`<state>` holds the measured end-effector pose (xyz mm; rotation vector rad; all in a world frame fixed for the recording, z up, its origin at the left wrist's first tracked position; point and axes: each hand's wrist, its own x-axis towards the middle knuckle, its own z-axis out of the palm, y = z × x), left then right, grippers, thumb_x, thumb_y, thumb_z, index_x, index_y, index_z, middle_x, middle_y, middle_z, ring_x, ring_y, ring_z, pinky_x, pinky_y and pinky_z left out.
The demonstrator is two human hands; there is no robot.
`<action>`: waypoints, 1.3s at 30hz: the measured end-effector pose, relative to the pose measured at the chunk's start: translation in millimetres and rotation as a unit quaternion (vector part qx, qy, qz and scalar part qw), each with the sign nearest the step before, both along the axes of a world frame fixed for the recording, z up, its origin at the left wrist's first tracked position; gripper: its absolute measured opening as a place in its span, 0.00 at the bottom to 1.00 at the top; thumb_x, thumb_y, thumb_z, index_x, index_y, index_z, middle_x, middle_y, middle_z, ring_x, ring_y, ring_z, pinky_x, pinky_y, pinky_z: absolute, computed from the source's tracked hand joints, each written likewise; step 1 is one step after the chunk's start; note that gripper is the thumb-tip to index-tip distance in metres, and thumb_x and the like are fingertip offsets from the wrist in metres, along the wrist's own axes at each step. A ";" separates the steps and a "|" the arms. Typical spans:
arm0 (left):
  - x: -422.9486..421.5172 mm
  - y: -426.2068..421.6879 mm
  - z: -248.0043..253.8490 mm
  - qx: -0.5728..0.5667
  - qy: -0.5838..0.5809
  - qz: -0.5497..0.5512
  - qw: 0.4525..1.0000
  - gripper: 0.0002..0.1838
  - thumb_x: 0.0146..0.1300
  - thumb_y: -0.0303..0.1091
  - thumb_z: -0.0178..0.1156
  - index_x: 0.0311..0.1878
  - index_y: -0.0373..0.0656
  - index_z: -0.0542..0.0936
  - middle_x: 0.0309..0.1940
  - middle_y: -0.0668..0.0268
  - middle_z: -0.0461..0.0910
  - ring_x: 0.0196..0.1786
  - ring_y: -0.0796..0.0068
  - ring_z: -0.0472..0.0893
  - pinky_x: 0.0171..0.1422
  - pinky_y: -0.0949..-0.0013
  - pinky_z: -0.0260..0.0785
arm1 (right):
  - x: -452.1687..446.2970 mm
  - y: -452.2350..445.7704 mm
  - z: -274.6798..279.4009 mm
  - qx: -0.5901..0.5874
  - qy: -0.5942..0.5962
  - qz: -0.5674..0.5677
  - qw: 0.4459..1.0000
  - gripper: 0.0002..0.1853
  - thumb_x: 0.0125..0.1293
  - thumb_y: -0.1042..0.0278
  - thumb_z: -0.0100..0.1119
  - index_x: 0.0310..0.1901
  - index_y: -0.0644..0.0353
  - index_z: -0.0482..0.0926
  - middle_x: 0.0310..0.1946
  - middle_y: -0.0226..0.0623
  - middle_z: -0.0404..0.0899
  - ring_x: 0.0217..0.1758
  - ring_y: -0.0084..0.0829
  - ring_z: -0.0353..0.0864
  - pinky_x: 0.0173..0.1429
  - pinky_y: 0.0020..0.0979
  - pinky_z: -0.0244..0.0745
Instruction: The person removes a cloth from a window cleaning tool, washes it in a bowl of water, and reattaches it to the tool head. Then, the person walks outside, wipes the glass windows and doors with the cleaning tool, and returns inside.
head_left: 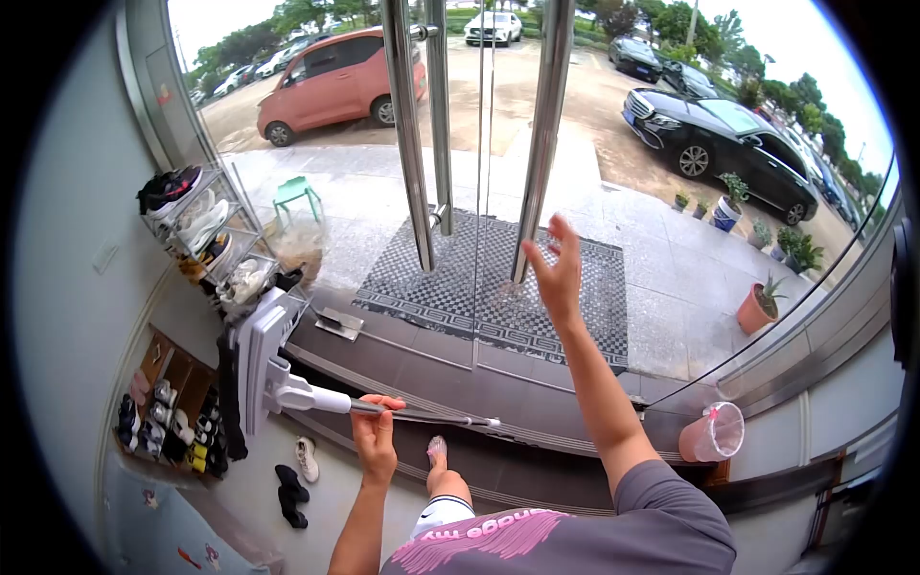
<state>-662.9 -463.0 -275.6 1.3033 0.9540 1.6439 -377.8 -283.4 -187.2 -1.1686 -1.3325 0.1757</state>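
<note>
My left hand [377,439] is closed around the grey pole of a flat mop [331,399]. The mop lies nearly level, its broad white head raised at the left near the shoe rack and the pole's end pointing right. My right hand [559,271] is stretched forward with fingers apart, holding nothing. Just left of it is the lower end of the right steel door handle [539,158]; whether they touch I cannot tell. A second steel handle [412,158] stands to its left on the glass door [476,316].
A metal shoe rack [251,230] and a wooden shoe cabinet [196,369] line the left wall. Loose black shoes [291,495] lie on the floor. Dark steps [460,383] lead to the door. At right stands a pink bin [711,431]. A patterned mat [565,278] lies outside.
</note>
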 end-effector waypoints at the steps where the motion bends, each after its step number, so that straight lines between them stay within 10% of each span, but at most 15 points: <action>1: -14.7 27.6 5.5 0.005 0.013 -0.006 1.000 0.10 0.66 0.28 0.49 0.48 0.39 0.64 0.37 0.62 0.74 0.45 0.71 0.75 0.62 0.62 0.63 | 2.7 41.5 19.3 0.037 -0.046 -0.071 0.996 0.38 0.54 0.56 0.65 0.61 0.66 0.59 0.56 0.48 0.64 0.58 0.40 0.65 0.58 0.39 0.64; 2: -25.9 47.8 12.9 -0.008 0.020 -0.015 1.000 0.08 0.65 0.27 0.50 0.46 0.38 0.65 0.38 0.63 0.74 0.45 0.71 0.74 0.63 0.63 0.62 | 3.2 71.4 35.9 0.041 -0.043 -0.107 0.993 0.41 0.54 0.55 0.66 0.63 0.66 0.55 0.58 0.48 0.60 0.61 0.42 0.61 0.61 0.41 0.60; 6: -59.9 105.2 20.9 -0.038 0.039 -0.064 0.996 0.07 0.64 0.23 0.50 0.45 0.38 0.68 0.40 0.64 0.73 0.47 0.75 0.72 0.60 0.68 0.62 | -5.5 126.2 53.8 0.044 0.184 -0.015 0.982 0.11 0.56 0.69 0.64 0.31 0.59 0.69 0.19 0.24 0.71 0.22 0.15 0.67 0.28 0.21 0.64; 23: -118.5 174.9 8.0 -0.089 0.055 -0.203 0.974 0.09 0.61 0.18 0.52 0.44 0.38 0.72 0.38 0.67 0.74 0.45 0.78 0.74 0.55 0.74 0.65 | -30.7 40.9 51.1 0.005 0.259 -0.029 0.965 0.11 0.52 0.79 0.60 0.38 0.65 0.73 0.26 0.29 0.74 0.28 0.20 0.74 0.36 0.22 0.71; 39: 8.4 193.1 63.0 -0.103 0.055 -0.404 0.907 0.09 0.61 0.19 0.53 0.45 0.38 0.71 0.40 0.66 0.74 0.45 0.80 0.73 0.51 0.77 0.64 | -56.4 -256.2 71.7 -0.045 0.271 -0.016 0.961 0.13 0.42 0.84 0.56 0.31 0.60 0.66 0.19 0.39 0.71 0.22 0.33 0.71 0.39 0.38 0.72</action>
